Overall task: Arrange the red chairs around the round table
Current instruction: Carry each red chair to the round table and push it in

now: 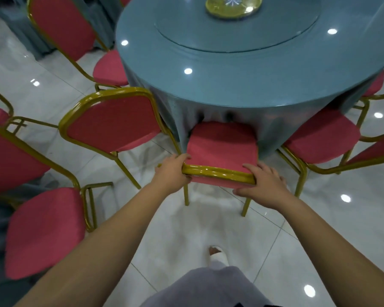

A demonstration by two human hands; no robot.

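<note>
A red chair with a gold metal frame (222, 147) stands right in front of me, its seat tucked partly under the blue cloth of the round table (231, 69). My left hand (172, 171) grips the left end of the backrest's top rail. My right hand (263, 181) grips the right end of the same rail, fingers over the top. More red chairs stand around the table: one at the left (111, 122), one further back left (62, 27), one at the right (324, 138).
Another red chair (42, 229) stands loose at my near left, away from the table. A glass turntable with a yellow-green disc (233, 6) sits on the tabletop. The floor is glossy white tile; my foot (216, 253) shows below.
</note>
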